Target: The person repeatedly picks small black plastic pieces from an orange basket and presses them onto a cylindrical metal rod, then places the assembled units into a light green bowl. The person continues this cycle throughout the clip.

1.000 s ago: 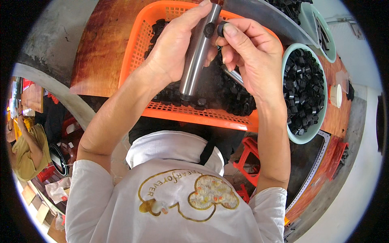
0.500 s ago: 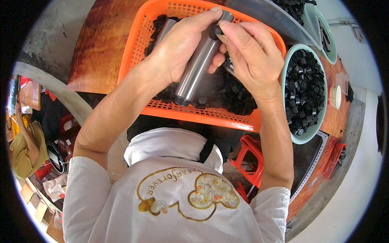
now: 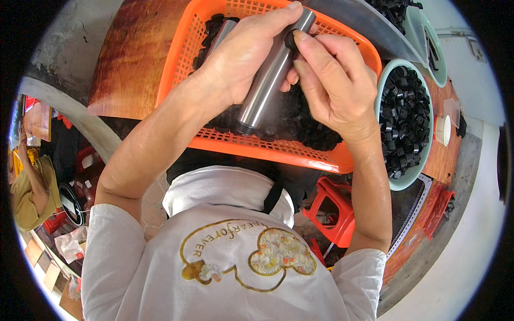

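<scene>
L hand [image 3: 240, 60] grips tube [image 3: 270, 77] over basket [image 3: 267, 155], 12 o'clock; R hand [image 3: 342, 83] touches blk cap [image 3: 290, 40] against tube, pinch unclear.

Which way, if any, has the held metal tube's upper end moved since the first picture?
Yes: the upper end of the held metal tube has swung rightward, toward the nearer pale green bowl.

A glossy reddish-brown wooden table [image 3: 126, 59] carries a rectangular orange perforated plastic basket [image 3: 337, 162] in the middle, a round pale-green plastic basin [image 3: 399, 184] at right, and a small white round cup [image 3: 447, 130] farther right.
</scene>
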Demonstrator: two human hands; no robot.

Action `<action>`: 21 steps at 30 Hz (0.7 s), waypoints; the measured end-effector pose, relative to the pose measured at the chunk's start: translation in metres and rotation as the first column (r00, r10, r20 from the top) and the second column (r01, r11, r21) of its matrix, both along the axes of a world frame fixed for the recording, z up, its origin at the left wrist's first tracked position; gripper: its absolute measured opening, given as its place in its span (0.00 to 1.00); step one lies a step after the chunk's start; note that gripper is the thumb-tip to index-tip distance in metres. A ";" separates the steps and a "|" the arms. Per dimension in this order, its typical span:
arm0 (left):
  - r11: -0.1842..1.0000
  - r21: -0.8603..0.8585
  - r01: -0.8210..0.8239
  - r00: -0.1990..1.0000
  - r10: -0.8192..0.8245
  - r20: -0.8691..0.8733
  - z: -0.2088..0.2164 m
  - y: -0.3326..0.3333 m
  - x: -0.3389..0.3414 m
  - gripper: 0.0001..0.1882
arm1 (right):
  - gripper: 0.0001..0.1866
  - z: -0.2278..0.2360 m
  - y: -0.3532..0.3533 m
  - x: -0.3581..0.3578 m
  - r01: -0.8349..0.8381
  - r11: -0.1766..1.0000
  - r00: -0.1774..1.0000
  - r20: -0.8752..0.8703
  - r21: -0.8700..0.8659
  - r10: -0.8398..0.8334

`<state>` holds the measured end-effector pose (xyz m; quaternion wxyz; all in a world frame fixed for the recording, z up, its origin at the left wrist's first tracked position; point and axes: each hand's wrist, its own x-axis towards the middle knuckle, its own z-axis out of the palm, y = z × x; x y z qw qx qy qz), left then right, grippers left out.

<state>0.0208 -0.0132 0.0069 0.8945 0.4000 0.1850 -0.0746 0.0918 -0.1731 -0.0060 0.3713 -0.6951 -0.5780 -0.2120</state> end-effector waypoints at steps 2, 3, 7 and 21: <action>0.999 0.000 -0.041 0.999 0.041 0.029 0.002 -0.003 -0.001 0.18 | 0.13 0.000 0.001 -0.010 0.036 0.999 0.995 -0.099 0.041 -0.032; 0.997 0.004 -0.077 0.995 0.077 0.058 0.002 -0.005 -0.002 0.17 | 0.13 0.000 0.003 -0.015 0.070 0.996 0.985 -0.165 0.063 -0.059; 0.994 0.046 -0.103 0.986 0.096 0.139 0.001 -0.010 -0.004 0.15 | 0.12 0.006 0.009 -0.030 0.130 0.981 0.892 -0.448 0.142 -0.054; 0.960 0.129 -0.249 0.910 0.186 0.370 0.006 -0.014 -0.009 0.19 | 0.22 0.020 0.012 -0.029 0.061 0.973 0.178 -0.962 0.222 0.208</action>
